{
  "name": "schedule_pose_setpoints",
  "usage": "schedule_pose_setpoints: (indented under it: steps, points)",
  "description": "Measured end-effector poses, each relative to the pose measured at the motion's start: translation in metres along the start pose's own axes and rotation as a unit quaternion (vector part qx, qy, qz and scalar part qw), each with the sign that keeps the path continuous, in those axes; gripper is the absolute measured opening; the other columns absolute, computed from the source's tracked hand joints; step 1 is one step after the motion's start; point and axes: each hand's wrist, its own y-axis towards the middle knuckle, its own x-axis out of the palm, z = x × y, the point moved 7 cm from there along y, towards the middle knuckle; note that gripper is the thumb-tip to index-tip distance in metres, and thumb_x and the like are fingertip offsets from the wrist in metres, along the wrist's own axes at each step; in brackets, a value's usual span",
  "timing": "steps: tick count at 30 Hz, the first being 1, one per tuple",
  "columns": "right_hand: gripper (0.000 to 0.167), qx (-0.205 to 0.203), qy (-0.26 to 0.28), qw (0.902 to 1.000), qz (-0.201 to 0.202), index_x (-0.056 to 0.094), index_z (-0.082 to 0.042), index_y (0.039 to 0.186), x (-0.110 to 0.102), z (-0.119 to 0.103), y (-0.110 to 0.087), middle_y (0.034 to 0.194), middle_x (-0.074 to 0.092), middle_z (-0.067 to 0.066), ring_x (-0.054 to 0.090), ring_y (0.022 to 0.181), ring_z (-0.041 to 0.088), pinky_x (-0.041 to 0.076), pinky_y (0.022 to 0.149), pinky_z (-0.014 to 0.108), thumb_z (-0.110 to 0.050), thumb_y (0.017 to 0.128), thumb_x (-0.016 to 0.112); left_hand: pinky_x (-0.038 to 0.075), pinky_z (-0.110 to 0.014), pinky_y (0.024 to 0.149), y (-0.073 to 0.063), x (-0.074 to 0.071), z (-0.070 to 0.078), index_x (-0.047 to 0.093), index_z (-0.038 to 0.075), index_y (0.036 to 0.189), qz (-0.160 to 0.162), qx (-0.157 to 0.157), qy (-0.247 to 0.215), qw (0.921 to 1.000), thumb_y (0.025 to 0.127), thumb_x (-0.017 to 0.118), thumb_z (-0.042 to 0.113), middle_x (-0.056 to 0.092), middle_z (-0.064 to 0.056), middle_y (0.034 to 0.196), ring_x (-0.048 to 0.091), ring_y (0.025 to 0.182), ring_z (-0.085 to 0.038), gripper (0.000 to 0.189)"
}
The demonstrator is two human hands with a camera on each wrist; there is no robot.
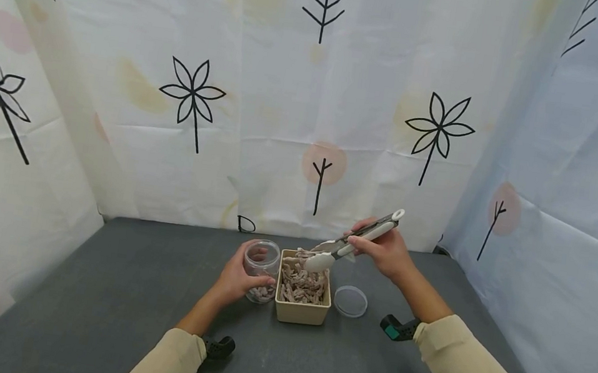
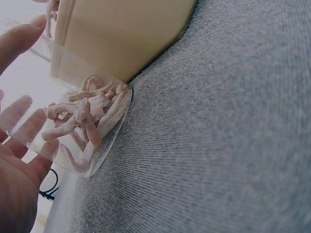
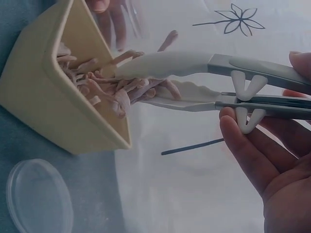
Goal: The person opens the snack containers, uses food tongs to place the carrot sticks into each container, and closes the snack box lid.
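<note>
My left hand (image 1: 232, 278) grips a clear jar (image 1: 261, 256) around its side, thumb toward the box. Pale, powdery dried strips (image 2: 80, 119) cover the jar's bottom, and its mouth is uncovered. Just to the right of it, a cream box (image 1: 301, 315) holds a heap of the same strips (image 1: 299, 287). My right hand (image 1: 385, 253) holds a pair of grey-and-white tongs (image 3: 262, 70) by the handles. Their white heads reach over the far part of the box, with several strips between them in the right wrist view.
A clear round lid (image 1: 350, 302) lies flat on the dark grey table (image 1: 147, 305), right of the box. Patterned white curtains (image 1: 263, 112) hang behind the table and along both sides. A dark band (image 1: 398, 329) is worn on the right wrist.
</note>
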Motion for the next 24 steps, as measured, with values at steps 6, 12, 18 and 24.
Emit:
schedule_pose_setpoints:
  steps: [6, 12, 18, 24]
  points:
    - [0.019, 0.006, 0.010, 0.9998, -0.017, 0.058, 0.015, 0.103, 0.004, 0.004, 0.002, 0.098, 0.064, 0.032, 0.068, 0.077, 0.018, 0.056, 0.063, 0.034, 0.007, 0.088, 0.066, 0.042, -0.058, 0.093, -0.001, -0.001, 0.001, 0.027, -0.007, 0.146, 0.006, 0.005, 0.002, 1.0000, 0.077, 0.080, -0.001, 0.044, -0.032, 0.137, 0.044, 0.125, -0.048, 0.088]
    - [0.019, 0.036, 0.013, 0.9988, -0.030, 0.058, 0.014, 0.104, 0.009, 0.016, -0.003, 0.103, 0.063, 0.033, 0.069, 0.081, 0.020, 0.056, 0.066, 0.039, 0.007, 0.088, 0.066, 0.041, -0.059, 0.093, -0.001, 0.000, 0.001, 0.029, -0.007, 0.146, 0.013, 0.008, 0.015, 0.9998, 0.077, 0.082, 0.001, 0.046, -0.032, 0.136, 0.045, 0.123, -0.048, 0.088]
    - [0.021, 0.039, 0.017, 0.9988, -0.025, 0.057, 0.015, 0.105, 0.009, 0.016, -0.005, 0.104, 0.062, 0.033, 0.068, 0.083, 0.019, 0.056, 0.066, 0.036, 0.006, 0.089, 0.066, 0.040, -0.061, 0.093, -0.001, 0.000, 0.001, 0.029, -0.007, 0.146, 0.012, 0.009, 0.003, 0.9999, 0.077, 0.082, 0.000, 0.046, -0.031, 0.136, 0.046, 0.122, -0.049, 0.087]
    - [0.020, 0.034, 0.012, 0.9991, -0.022, 0.057, 0.015, 0.105, 0.007, 0.014, -0.004, 0.104, 0.062, 0.034, 0.069, 0.083, 0.019, 0.056, 0.065, 0.035, 0.007, 0.089, 0.066, 0.041, -0.059, 0.093, -0.001, -0.001, 0.000, 0.030, -0.005, 0.146, 0.013, 0.006, 0.011, 0.9998, 0.076, 0.082, 0.001, 0.046, -0.030, 0.137, 0.047, 0.122, -0.047, 0.088]
